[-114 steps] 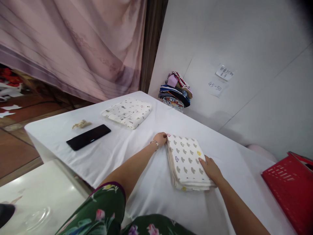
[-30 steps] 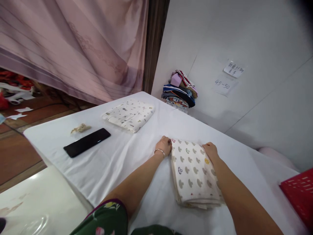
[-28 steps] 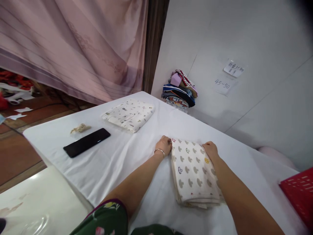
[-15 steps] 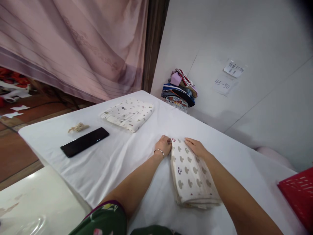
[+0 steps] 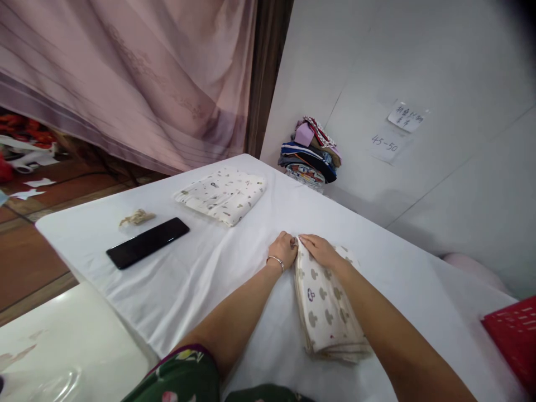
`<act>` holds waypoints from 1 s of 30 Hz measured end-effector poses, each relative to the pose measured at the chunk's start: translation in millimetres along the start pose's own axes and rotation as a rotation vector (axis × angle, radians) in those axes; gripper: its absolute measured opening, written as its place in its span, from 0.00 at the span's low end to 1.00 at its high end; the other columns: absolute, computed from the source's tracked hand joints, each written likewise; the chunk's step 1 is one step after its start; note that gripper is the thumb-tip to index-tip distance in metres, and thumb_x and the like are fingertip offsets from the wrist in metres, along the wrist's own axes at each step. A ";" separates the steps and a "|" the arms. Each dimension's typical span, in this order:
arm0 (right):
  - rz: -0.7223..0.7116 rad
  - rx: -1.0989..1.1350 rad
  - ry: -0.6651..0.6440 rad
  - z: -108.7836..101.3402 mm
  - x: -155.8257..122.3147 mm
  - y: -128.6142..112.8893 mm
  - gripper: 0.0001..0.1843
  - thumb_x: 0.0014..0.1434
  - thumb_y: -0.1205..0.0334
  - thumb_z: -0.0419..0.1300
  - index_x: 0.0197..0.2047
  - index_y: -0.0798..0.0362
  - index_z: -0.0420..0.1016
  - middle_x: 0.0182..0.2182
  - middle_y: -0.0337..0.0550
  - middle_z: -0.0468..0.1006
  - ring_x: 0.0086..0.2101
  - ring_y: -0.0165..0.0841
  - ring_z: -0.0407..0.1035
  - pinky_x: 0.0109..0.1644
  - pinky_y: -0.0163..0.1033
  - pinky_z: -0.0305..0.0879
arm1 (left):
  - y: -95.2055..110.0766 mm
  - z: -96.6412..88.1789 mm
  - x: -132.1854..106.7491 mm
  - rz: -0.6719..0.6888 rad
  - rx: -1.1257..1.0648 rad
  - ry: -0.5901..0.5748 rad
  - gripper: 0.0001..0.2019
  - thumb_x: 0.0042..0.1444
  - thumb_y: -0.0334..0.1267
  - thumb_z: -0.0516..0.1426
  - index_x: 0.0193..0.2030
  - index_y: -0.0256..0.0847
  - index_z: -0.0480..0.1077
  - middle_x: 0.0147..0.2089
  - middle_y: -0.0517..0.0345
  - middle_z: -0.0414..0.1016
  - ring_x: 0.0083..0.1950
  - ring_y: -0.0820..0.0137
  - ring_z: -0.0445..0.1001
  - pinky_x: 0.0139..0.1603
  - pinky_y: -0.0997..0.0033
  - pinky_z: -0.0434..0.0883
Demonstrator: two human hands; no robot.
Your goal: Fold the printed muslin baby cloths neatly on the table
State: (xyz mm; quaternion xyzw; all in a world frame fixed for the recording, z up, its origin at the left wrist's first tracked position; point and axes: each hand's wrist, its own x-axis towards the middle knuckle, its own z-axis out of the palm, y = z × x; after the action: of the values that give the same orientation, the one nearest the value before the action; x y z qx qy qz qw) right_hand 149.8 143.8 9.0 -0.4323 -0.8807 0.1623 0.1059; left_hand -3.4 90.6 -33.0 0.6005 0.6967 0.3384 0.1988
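Observation:
A folded white cloth [image 5: 324, 304] printed with beige mushroom shapes lies on the white-covered table, its layers showing along the near end. At its far left corner, my left hand [image 5: 283, 249], with a bracelet at the wrist, has its fingers closed on the edge. My right hand [image 5: 321, 251] rests on top of the cloth near the far edge, fingers stretched out towards the left hand. Part of the cloth is hidden beneath my right hand and forearm.
Farther off on the table [image 5: 234, 262] lie another folded patterned cloth [image 5: 226, 192], a black phone [image 5: 148, 243] and a small beige bundle [image 5: 137, 218]. Beyond the edge stands a pile of folded fabrics [image 5: 310, 151]. At right is a red object [image 5: 513, 335]; at lower left, a pale seat [image 5: 62, 340].
My right hand has slid left across the cloth to beside my left hand, uncovering some of its far right part. The left hand stays at the corner.

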 end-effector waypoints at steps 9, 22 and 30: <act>0.082 -0.015 0.032 5.3 2.9 2.2 0.22 0.63 0.56 0.43 0.30 0.51 0.75 0.31 0.44 0.77 0.35 0.34 0.69 0.43 0.37 0.60 | 0.2 0.4 0.1 0.000 0.008 0.001 0.04 0.55 0.38 0.54 0.36 0.42 0.66 0.43 0.58 0.67 0.42 0.71 0.69 0.41 0.73 0.64; 0.139 0.146 0.051 7.9 9.2 -7.6 0.15 0.58 0.59 0.50 0.31 0.51 0.77 0.30 0.41 0.78 0.33 0.33 0.69 0.43 0.36 0.60 | 2.9 -2.7 0.0 -0.010 0.022 -0.037 0.04 0.55 0.38 0.53 0.36 0.42 0.67 0.43 0.58 0.67 0.43 0.71 0.69 0.42 0.73 0.64; 0.110 0.379 0.036 8.0 9.0 -20.4 0.19 0.58 0.51 0.48 0.43 0.50 0.76 0.40 0.38 0.77 0.42 0.32 0.68 0.49 0.35 0.60 | 1.4 -1.2 0.2 0.033 0.002 0.010 0.03 0.54 0.34 0.53 0.35 0.42 0.66 0.41 0.58 0.67 0.42 0.71 0.69 0.40 0.73 0.65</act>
State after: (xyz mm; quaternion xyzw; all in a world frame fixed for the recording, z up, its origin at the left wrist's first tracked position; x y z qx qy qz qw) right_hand 127.0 137.7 9.7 -0.4549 -0.8074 0.3229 0.1920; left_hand -3.3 90.6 -31.1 0.6103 0.6882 0.3437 0.1892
